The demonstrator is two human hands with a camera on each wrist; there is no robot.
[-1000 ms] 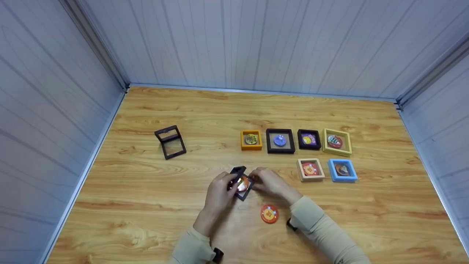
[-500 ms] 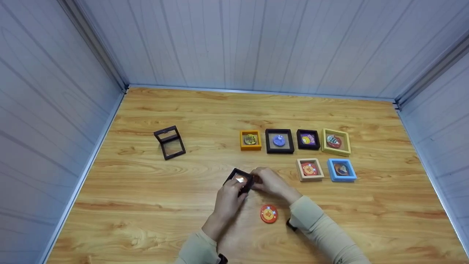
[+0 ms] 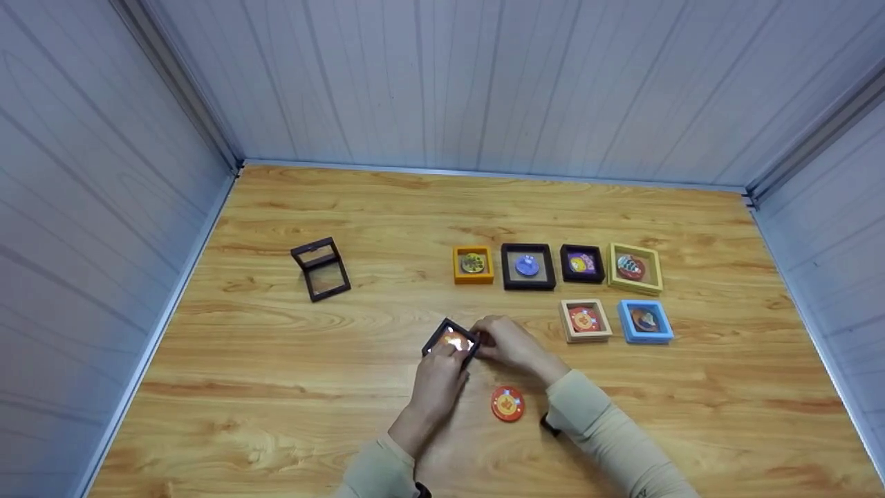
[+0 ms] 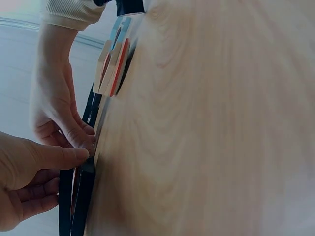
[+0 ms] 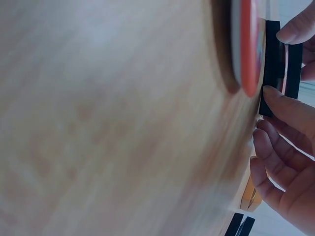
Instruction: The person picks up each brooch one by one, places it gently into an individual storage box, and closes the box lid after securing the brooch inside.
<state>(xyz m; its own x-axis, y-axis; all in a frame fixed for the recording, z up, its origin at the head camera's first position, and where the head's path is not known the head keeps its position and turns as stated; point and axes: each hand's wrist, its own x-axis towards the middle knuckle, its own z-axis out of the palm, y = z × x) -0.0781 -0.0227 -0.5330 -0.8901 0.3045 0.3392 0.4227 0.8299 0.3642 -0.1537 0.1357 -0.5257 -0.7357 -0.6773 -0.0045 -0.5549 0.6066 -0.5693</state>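
In the head view, a black hinged display frame (image 3: 449,335) with a round orange badge inside lies turned at an angle on the table. My left hand (image 3: 440,380) holds it from the near side, fingers over the clear lid. On its right corner, my right hand (image 3: 508,346) pinches the frame edge. The right wrist view shows the two black halves (image 5: 272,59) almost together, a narrow gap between them, and the right thumb (image 5: 283,105) against the lower half. In the left wrist view the left thumb (image 4: 64,157) presses at the frame's edge. A red round badge (image 3: 507,403) lies nearby.
An opened black frame (image 3: 326,277) stands at left. To the right are an orange frame (image 3: 473,279), two black frames, a yellow frame (image 3: 635,286), a beige frame (image 3: 588,336) and a blue frame (image 3: 648,337), each holding a badge. Panel walls (image 3: 442,83) surround the table.
The lid of the held frame has swung down over the orange badge. My left hand has moved right and onto the lid. The right hand has stayed at the corner.
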